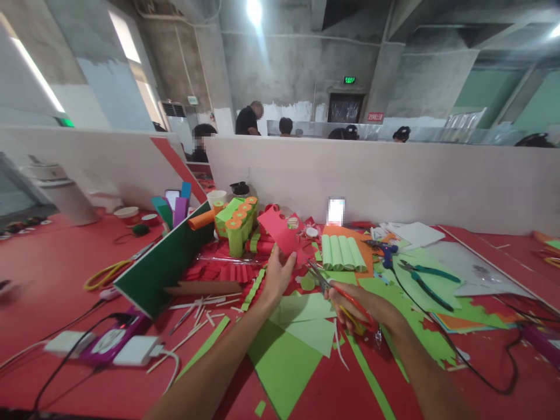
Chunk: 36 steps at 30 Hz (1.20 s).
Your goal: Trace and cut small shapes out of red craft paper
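Observation:
My left hand [280,269] pinches the lower edge of a red sheet of paper [282,230], which has a cut-out edge on its right side. In my right hand [356,306] is a pair of scissors [322,280] with red and yellow handles, its blades pointing up and left close to the paper's lower right. Whether the blades touch the paper I cannot tell. Below both hands lie pale green sheets [312,326] and a brighter green sheet [284,364]. Several rolled light green paper tubes [344,253] rest on an orange sheet just beyond the scissors.
Green-handled pliers [431,280] and a blue glue gun [385,249] with a black cord lie to the right. On the left are a dark green board [164,265], yellow-handled scissors [107,274] and a purple power strip [114,341]. A white partition [394,181] stands behind.

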Motion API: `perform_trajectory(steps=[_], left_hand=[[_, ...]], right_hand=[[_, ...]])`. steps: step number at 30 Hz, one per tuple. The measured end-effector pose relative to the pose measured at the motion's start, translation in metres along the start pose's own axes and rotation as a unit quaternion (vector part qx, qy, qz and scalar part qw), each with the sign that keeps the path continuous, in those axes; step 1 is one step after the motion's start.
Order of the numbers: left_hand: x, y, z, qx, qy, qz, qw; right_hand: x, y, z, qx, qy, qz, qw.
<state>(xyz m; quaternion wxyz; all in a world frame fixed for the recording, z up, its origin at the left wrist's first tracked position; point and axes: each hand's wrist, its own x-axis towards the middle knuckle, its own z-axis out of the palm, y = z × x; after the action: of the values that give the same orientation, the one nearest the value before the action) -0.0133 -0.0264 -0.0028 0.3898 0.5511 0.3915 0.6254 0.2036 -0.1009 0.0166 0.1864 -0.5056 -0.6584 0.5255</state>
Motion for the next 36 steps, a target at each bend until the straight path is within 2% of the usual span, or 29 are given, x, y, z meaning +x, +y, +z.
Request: perform_trajectory(steps=[4,9,16,22,36], left_hand=[[-0.002,0.0,0.001,-0.013,-0.004,-0.013,1.0],[-0.003,-0.003,0.004,-0.071,-0.037,-0.019,0.997],[-0.008,-0.003,0.006,-0.047,-0.027,-0.033,0.998],[-0.011,0.005,0.012,-0.067,-0.007,-0.054,0.996],[-0.012,0.01,0.016,-0.071,0.013,-0.044,0.996]], right_hand=[[0.008,0.002,0.006,0.016,0.0,-0.052,0.999],[0.02,0.008,0.018,0.037,0.044,-0.048,0.997],[0.029,0.01,0.025,0.045,0.056,-0.034,0.997],[0.031,0.008,0.025,0.015,0.06,-0.063,0.996],[0.028,0.003,0.027,-0.005,0.076,-0.083,0.994]])
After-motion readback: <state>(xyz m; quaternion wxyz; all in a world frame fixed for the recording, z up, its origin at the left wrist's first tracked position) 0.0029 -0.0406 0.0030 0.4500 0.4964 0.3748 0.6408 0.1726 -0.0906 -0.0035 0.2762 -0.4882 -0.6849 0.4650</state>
